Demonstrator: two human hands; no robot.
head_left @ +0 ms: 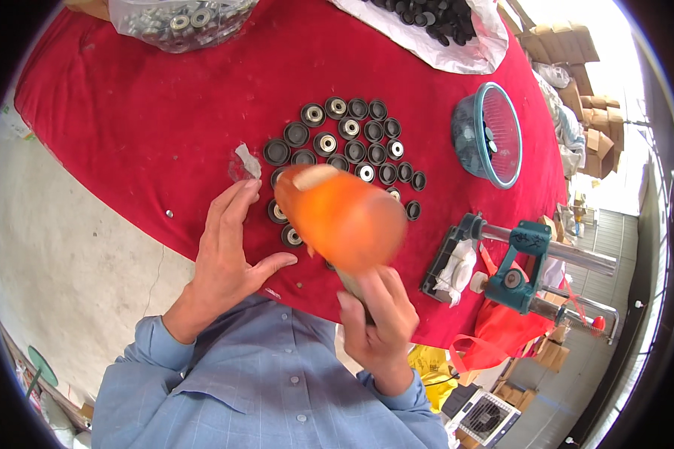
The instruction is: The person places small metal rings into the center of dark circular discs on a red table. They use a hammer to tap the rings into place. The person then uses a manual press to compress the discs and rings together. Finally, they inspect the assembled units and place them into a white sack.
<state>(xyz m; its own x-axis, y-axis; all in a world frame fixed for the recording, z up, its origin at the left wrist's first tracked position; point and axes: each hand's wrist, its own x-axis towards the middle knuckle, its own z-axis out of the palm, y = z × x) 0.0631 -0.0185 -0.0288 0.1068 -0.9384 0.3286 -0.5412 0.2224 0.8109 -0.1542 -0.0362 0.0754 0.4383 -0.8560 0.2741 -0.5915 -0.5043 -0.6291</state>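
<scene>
My right hand [382, 322] is closed round the handle of a mallet with an orange head [344, 221]. The head is raised above the table and blurred by motion. Beneath it lies a cluster of round black caps [296, 135], partly hidden by the mallet. Some of them have shiny ring bearings [313, 114] seated in them, while others show only their black insides. My left hand [228, 251] is held open at the table's near edge, left of the cluster, thumb apart and nothing in it. A crumpled whitish scrap [248, 160] lies just beyond its fingertips.
Red cloth [157, 112] covers the table. At the back stand a clear bag of bearings [183, 26] and a white sack [475, 56] of black parts. A blue basket [518, 135] is at right, with a green hand press [528, 258] nearer me.
</scene>
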